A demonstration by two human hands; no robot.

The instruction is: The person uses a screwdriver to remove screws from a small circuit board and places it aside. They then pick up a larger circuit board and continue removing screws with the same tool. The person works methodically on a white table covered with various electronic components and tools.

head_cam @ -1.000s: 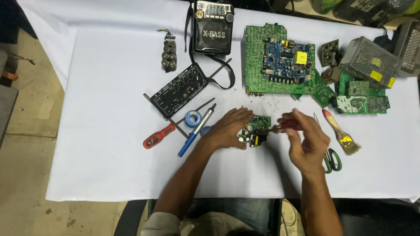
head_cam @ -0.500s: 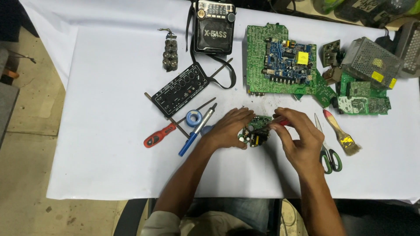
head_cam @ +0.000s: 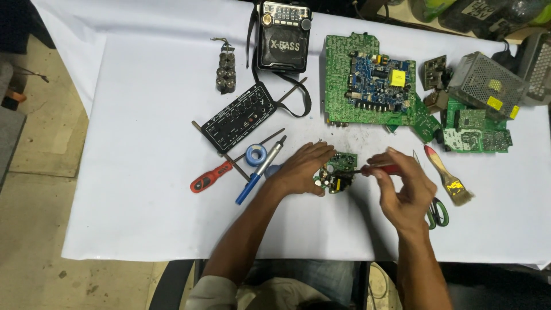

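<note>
My left hand (head_cam: 302, 168) rests on the white table and grips a small green circuit board (head_cam: 336, 174) by its left edge. My right hand (head_cam: 405, 190) is closed on a red-handled screwdriver (head_cam: 383, 169), whose thin shaft points left and touches the board's right side. The board carries several small parts, including a yellow one.
A red screwdriver (head_cam: 211, 177), blue soldering iron (head_cam: 258, 173) and blue solder spool (head_cam: 256, 154) lie left of my left hand. Behind are a black panel (head_cam: 240, 116), a black radio (head_cam: 283, 37), large green boards (head_cam: 367, 83) and a metal box (head_cam: 487, 85). A brush (head_cam: 449, 176) and scissors (head_cam: 435, 210) lie right.
My right hand has drawn a little to the right, with the screwdriver's shaft now showing against the board. My left hand and the board stay in place.
</note>
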